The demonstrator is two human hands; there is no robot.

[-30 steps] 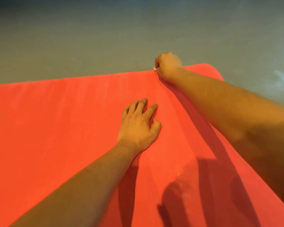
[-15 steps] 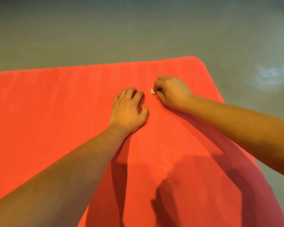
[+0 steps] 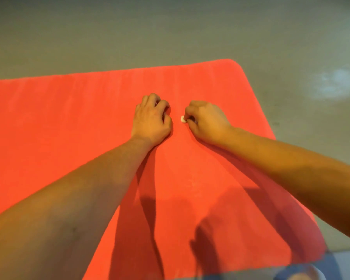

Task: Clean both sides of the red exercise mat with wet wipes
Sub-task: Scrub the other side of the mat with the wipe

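Observation:
The red exercise mat [image 3: 69, 122] lies flat on the floor and fills most of the view; its far right corner is rounded. My right hand [image 3: 206, 120] rests on the mat near its middle, fingers curled around a small balled white wet wipe [image 3: 182, 119] whose tip pokes out at the left of the fist. My left hand [image 3: 152, 120] rests on the mat just left of it, knuckles up and fingers curled under, holding nothing that I can see.
Grey concrete floor [image 3: 170, 31] surrounds the mat beyond its far and right edges, with a pale patch [image 3: 335, 85] at the right. A blue-clad knee [image 3: 303, 271] shows at the bottom right.
My right hand has pulled the wipe back from the mat's far edge toward me, stopping beside my left hand. The left hand has curled its fingers more.

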